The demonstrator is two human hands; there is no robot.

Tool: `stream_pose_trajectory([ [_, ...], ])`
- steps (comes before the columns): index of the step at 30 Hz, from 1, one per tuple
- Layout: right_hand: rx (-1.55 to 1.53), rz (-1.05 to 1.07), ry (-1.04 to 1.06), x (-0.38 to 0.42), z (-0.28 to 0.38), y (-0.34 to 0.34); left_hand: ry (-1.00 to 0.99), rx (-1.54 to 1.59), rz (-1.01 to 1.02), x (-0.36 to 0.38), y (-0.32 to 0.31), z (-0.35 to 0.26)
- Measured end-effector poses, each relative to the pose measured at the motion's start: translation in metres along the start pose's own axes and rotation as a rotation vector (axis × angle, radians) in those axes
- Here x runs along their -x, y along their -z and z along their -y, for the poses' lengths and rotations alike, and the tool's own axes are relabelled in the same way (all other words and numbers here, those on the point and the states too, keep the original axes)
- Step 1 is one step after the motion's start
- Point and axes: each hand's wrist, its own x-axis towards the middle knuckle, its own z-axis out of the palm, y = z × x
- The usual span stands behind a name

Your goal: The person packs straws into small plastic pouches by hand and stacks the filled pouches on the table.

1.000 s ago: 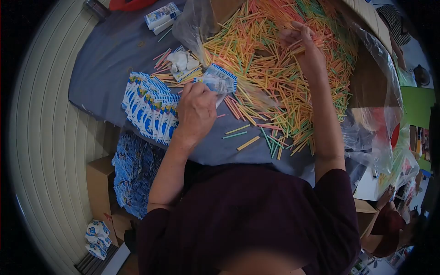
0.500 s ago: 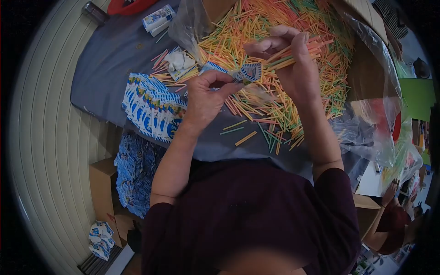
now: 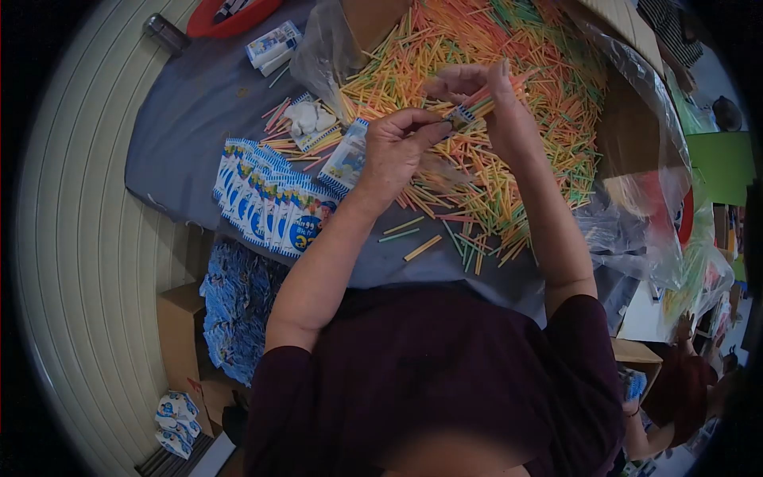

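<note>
My left hand (image 3: 395,151) pinches a small blue-and-white printed packet (image 3: 462,118) between thumb and fingertips. In my right hand (image 3: 511,119) is a bunch of thin coloured straws (image 3: 479,101), mostly orange and pink, with the fingers curled round them. The packet's end meets the near ends of that bunch, overlapping them in this view. Just left of my left wrist lies another packet (image 3: 344,163), flat on the table. Beyond both hands spreads a large heap of orange, yellow, pink and green straws (image 3: 548,48).
A fanned row of printed packets (image 3: 274,203) lies on the grey-covered table (image 3: 179,119). Behind it are a crumpled white wad (image 3: 310,118), a red basin (image 3: 230,24) and a dark flask (image 3: 164,33). Clear plastic sheeting (image 3: 636,230) edges the right side. Another person (image 3: 679,389) sits at lower right.
My left hand has moved right and slightly up, carrying the packet to the straws. My right hand has shifted slightly left, still around the bunch. The flat packet by my left wrist is now uncovered.
</note>
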Motion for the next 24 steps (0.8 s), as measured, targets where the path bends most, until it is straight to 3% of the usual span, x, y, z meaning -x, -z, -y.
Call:
stream_pose_trajectory([
  [2, -0.031, -0.035, -0.039, -0.003, 0.000, 0.007, -0.003, 0.054, 0.004, -0.005, -0.007, 0.003],
  [4, 0.325, -0.108, 0.054, -0.003, -0.001, 0.015, -0.028, 0.039, 0.027, -0.009, -0.011, 0.006],
  [7, 0.288, -0.042, -0.034, 0.002, -0.005, 0.019, -0.063, 0.034, 0.046, -0.013, -0.015, 0.009],
  [11, 0.227, -0.023, 0.010, 0.003, -0.014, 0.024, -0.053, 0.107, 0.033, -0.016, -0.016, 0.015],
  [13, -0.057, -0.033, -0.049, 0.002, -0.010, 0.026, -0.075, 0.124, 0.032, -0.018, -0.017, 0.014],
  [18, 0.113, -0.068, -0.001, 0.001, -0.010, 0.022, -0.078, 0.160, 0.047, -0.027, -0.022, 0.012],
  [20, 0.192, -0.066, -0.007, 0.003, -0.005, 0.020, -0.197, 0.150, 0.043, -0.032, -0.026, 0.015],
  [22, 0.305, 0.054, 0.043, 0.001, 0.004, 0.024, -0.139, 0.212, 0.048, -0.033, -0.026, 0.017],
  [24, 0.147, 0.015, 0.108, -0.007, -0.002, 0.026, -0.086, 0.273, 0.049, -0.037, -0.025, 0.020],
])
